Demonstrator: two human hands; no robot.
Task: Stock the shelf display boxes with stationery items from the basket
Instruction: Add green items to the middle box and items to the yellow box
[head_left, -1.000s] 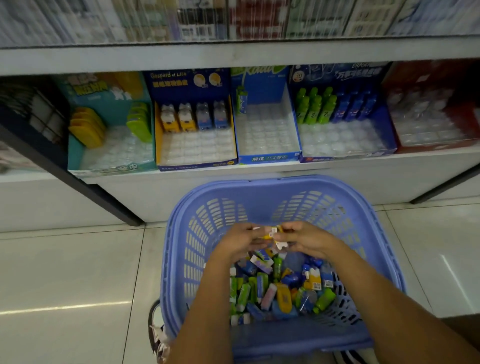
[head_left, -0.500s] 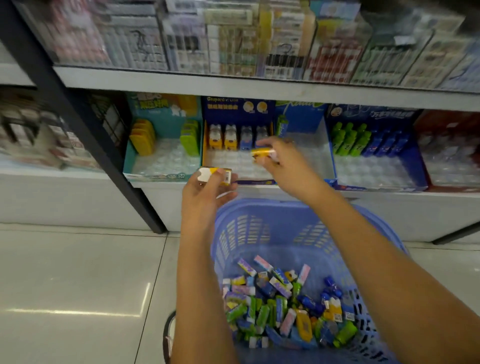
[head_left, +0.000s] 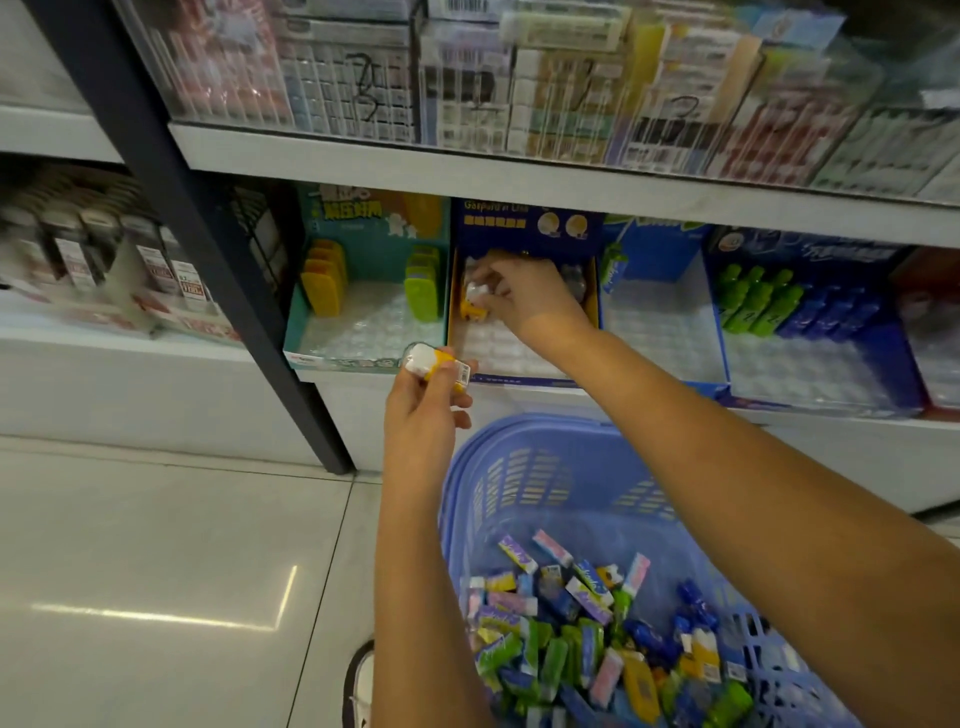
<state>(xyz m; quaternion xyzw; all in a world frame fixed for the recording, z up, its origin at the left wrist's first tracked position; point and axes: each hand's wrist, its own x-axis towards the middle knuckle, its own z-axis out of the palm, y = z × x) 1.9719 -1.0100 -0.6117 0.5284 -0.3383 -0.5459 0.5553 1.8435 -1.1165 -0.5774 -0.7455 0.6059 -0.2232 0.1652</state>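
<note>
Reaching deeper, right grip (head_left: 519, 297) pinches a white-and-yellow plastic piece (head_left: 475, 301) inside the navy cardboard display box (head_left: 524, 228); left grip (head_left: 422, 411) clasps a matching piece (head_left: 434, 364).

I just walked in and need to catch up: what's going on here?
A person is stocking a shelf. Their right hand reaches into the dark blue display box, pinching a yellow-and-white piece at the tray's back left. Their left hand holds a matching piece in front of the shelf edge. The blue basket below holds many mixed pieces.
</note>
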